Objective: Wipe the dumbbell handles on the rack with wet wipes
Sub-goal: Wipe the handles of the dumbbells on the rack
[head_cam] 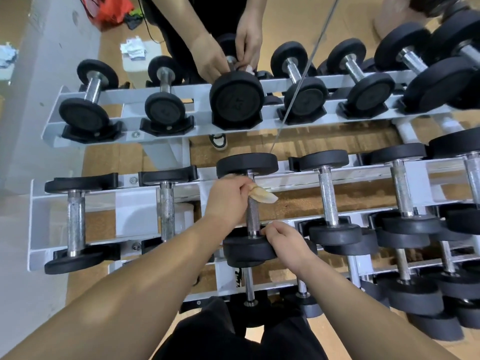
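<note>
A black dumbbell with a knurled steel handle (252,216) lies on the white rack (124,211) in front of me. My left hand (228,198) grips the far end of that handle through a yellowish wet wipe (262,194), whose loose end sticks out to the right. My right hand (283,242) holds the dumbbell's near black head (246,250), fingers curled over its inner edge. Other dumbbells with bare steel handles lie on the same rack to the left (75,222) and right (328,198).
A mirror ahead reflects the rack, the dumbbells and both hands (228,55). A lower tier holds more dumbbells (413,294) at the right. White packets (133,49) and a red bag (111,7) lie on the reflected floor. A grey wall (31,126) runs along the left.
</note>
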A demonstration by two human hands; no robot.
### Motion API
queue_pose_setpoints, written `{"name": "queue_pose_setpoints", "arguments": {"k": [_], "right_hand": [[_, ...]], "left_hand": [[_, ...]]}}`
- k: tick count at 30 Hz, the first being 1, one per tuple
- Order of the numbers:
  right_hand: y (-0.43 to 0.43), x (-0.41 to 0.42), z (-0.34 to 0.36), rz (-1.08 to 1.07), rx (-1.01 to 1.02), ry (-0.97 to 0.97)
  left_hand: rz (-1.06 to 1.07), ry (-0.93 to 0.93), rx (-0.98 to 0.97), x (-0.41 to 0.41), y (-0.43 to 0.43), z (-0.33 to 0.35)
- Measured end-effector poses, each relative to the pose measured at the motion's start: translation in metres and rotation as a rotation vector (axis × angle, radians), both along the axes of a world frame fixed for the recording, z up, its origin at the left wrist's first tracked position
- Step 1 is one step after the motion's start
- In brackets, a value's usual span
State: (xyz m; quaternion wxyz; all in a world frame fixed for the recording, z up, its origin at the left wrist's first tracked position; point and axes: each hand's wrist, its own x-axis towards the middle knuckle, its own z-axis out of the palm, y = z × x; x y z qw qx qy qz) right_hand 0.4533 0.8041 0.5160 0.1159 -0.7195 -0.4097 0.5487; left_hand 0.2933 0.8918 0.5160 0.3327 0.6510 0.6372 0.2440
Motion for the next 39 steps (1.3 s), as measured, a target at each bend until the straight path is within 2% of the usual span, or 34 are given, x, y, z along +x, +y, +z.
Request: {"name": "queue_pose_setpoints", "arguments": {"k": [4,9,11,13,15,16,18,20,21,26,30,33,36,37,39], "right_hand": [[-0.001,-0.001,-0.001,-0.016,-0.006,0.009],[-0.001,0.001,-0.001,-0.023,0.006,0.02],[-0.001,0.0,0.001,-0.024,0.002,0.03],[-0.002,-0.001,0.003,-0.024,-0.014,0.017],[-0.001,-0.002,0.005,-0.029,-0.032,0.016],[-0.001,-0.001,0.006,-0.028,-0.035,0.015],[0.0,0.0,0.006,-0.028,-0.04,0.019],[0.002,0.002,0.005,-0.021,-0.044,0.019],[0.003,0.002,0.004,-0.009,-0.047,0.013],[0.005,0.001,0.002,0.002,-0.052,-0.014],[0.005,0.001,0.002,0.014,-0.07,-0.007],[0.005,0.001,0.005,0.019,-0.062,-0.007],[0.003,0.002,0.008,0.007,-0.065,-0.004],[0.002,0.002,0.009,-0.001,-0.069,0.006],[0.002,0.002,0.011,-0.02,-0.07,0.032]], "left_hand": [[0.099,-0.047,-0.006,0.012,-0.026,-0.009],[-0.391,0.08,-0.16,-0.01,-0.043,-0.007],[-0.432,0.111,-0.163,-0.011,-0.04,-0.005],[-0.303,0.068,-0.045,-0.008,-0.027,0.001],[-0.154,0.03,0.162,-0.006,-0.012,0.009],[-0.159,0.059,0.251,-0.005,-0.006,0.012],[-0.288,0.219,0.304,-0.005,-0.004,0.01],[-0.338,0.335,0.23,-0.006,-0.006,0.0],[-0.309,0.327,0.178,-0.007,-0.005,-0.005],[-0.208,0.093,0.078,0.0,-0.013,-0.012],[-0.16,0.064,-0.089,0.008,-0.014,-0.007],[-0.388,0.167,-0.264,-0.004,-0.017,0.003],[-0.554,0.178,-0.505,-0.016,-0.031,0.01],[-0.564,0.17,-0.513,-0.017,-0.031,0.01],[-0.468,0.119,-0.375,-0.011,-0.023,0.013]]}}
